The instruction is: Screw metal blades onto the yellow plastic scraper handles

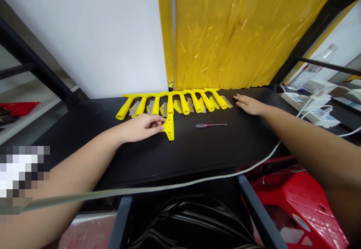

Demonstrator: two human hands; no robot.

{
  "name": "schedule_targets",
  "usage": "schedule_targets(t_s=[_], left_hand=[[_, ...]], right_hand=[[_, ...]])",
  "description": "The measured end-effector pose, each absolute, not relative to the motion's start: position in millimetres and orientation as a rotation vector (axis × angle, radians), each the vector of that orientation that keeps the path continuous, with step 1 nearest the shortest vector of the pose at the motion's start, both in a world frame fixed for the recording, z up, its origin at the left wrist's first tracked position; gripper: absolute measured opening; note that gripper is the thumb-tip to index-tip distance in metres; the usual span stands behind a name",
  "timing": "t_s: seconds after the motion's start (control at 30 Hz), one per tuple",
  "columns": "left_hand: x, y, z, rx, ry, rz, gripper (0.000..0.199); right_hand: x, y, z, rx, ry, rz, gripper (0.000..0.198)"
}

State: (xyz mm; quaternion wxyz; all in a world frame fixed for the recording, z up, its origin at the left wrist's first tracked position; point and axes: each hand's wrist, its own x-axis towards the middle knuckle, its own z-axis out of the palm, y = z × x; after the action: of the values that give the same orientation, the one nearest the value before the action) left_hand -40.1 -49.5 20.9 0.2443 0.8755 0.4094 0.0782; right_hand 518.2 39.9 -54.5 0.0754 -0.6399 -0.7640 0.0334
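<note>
In our left hand, thumb and forefinger are pinched on one yellow, flat, flared plastic piece, its wide end turned to the right. We hold it over the middle of the black table, just in front of the row near the far edge. Our left forearm slants in across the near edge from the left, back of the hand upward.

Our right hand grips nothing; its fingers are extended, loosely together and pointing left, palm down, low toward the far right corner. That forearm comes in from the right.

Beyond the fingers we count eight yellow, tubular plastic handles in one row along the far edge. Yellow pieces with grey metal blades lie among them, overlapping too much for us to count. One slim screwdriver lies between our hands, its metal shaft toward the right edge.
</note>
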Motion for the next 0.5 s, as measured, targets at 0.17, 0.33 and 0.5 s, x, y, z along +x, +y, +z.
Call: schedule_targets(t_s=[0.17, 0.33, 0.5], left_hand=[[-40, -49, 21, 2.385, 1.122, 0.208, 0.059], [-40, -49, 21, 2.397, 1.113, 0.203, 0.060], [-39, -48, 20, 2.403, 1.114, 0.208, 0.059]], right_hand=[[512, 28, -61, -1.919, -2.208, 0.034, 0.067], [499, -3, -63, -2.035, -2.142, -0.022, 0.070], [480, -43, -65, -2.002, -2.159, -0.026, 0.071]])
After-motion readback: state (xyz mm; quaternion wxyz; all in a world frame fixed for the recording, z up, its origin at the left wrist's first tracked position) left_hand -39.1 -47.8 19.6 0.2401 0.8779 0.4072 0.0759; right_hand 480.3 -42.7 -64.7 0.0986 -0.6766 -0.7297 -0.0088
